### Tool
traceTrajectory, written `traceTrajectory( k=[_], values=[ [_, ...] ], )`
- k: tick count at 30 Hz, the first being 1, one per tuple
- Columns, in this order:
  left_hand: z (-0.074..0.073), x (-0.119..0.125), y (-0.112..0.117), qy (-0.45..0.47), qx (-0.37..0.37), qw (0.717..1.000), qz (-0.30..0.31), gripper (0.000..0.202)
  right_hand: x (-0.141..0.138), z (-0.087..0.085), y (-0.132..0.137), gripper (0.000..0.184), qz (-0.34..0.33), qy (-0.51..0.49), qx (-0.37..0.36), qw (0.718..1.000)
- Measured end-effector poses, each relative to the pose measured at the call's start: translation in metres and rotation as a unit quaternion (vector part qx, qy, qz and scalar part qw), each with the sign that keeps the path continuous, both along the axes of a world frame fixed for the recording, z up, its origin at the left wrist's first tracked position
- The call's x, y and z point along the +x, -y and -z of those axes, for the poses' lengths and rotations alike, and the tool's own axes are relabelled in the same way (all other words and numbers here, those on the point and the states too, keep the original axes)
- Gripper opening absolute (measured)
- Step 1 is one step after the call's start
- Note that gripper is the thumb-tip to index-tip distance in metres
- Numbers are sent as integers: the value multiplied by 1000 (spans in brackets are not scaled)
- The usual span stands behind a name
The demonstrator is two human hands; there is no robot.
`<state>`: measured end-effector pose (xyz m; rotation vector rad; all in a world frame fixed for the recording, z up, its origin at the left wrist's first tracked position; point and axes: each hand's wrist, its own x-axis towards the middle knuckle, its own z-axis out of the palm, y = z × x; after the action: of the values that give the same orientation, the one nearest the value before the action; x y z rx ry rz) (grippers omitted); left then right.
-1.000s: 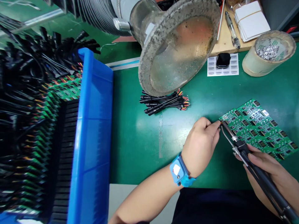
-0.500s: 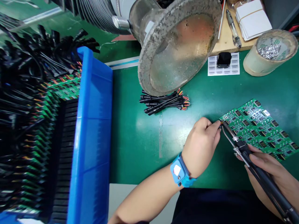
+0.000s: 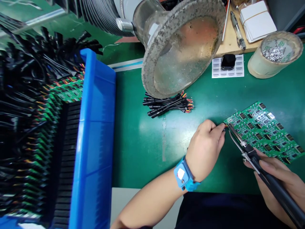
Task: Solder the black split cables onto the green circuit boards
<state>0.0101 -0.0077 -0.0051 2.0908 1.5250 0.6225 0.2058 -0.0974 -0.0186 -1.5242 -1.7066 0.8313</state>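
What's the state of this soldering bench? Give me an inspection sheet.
Surface: green mat, pale streak down its middle.
Job's things: circuit board panel flat on the mat; soldering iron tip at its near left corner.
Clutter: label sheet under a small black device; tape roll holding metal bits; pen; white cards.
Grips: left hand pinches a wire lead at that corner; right hand closed on the soldering iron.
Cables: bundle of wire leads by the fume hood rim; black leads piled in the blue crate.
Surroundings: blue wrist strap on the left wrist; racked boards in the crate.
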Motion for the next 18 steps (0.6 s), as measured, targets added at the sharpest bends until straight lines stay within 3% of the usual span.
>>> traceTrajectory(
  k=[5,10,14,18],
  values=[
    [0,0,0,-5,7,1000,-2,23,1,-1,-12,36,-86,-5,50,995],
    [0,1,0,-3,8,1000,-3,23,1,2,-6,31,-63,24,16,998],
    [0,1,0,-10,7,1000,-6,22,4,3,2,28,-16,-20,-22,999],
    [-1,1,0,-14,8,1000,-4,23,6,-1,-3,27,-19,-21,-2,1000]
  ],
)
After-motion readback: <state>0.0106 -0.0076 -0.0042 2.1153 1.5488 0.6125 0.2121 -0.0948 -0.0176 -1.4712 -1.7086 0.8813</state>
